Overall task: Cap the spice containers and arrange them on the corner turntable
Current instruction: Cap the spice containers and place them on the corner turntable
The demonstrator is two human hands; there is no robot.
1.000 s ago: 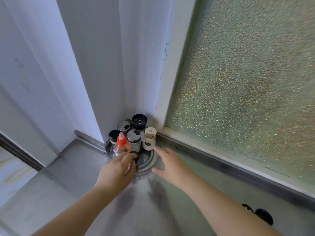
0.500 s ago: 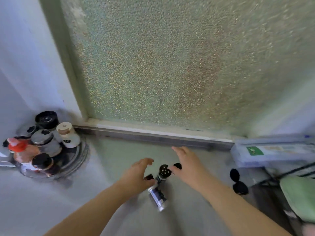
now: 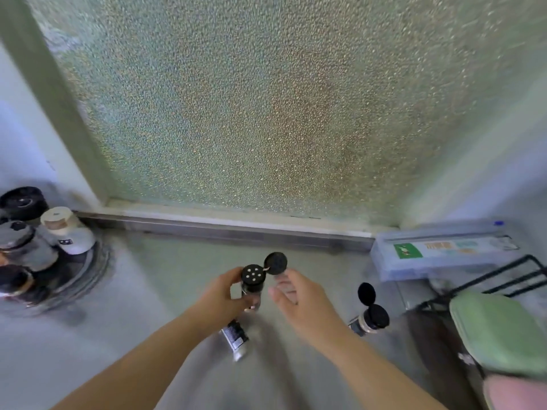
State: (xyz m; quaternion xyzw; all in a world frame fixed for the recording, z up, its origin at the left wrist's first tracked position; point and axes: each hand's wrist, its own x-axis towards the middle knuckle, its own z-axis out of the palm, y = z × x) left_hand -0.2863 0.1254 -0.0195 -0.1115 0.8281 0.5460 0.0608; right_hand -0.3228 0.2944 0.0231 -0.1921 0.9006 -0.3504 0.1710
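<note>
My left hand (image 3: pixel 220 297) grips a small spice shaker (image 3: pixel 252 284) upright above the counter; its black sifter top shows several holes and its flip lid (image 3: pixel 275 263) hangs open to the right. My right hand (image 3: pixel 299 300) hovers just right of the shaker, fingers spread, fingertips under the open lid. A second shaker (image 3: pixel 368 319) lies on the counter to the right with its black flip lid open. Another labelled container (image 3: pixel 235 340) lies below my left hand. The round turntable (image 3: pixel 97 267) in the left corner carries several capped jars, among them a white bottle (image 3: pixel 69 232).
A frosted glass window (image 3: pixel 251 113) rises behind the grey counter, with a metal sill along its base. At the right are a clear plastic box (image 3: pixel 444 253), a black wire rack (image 3: pixel 509 276) and a green object (image 3: pixel 500 332).
The view swung right from the turntable. My left hand picked the shaker up off the counter and holds it upright; my right hand has closed in beside its open lid.
</note>
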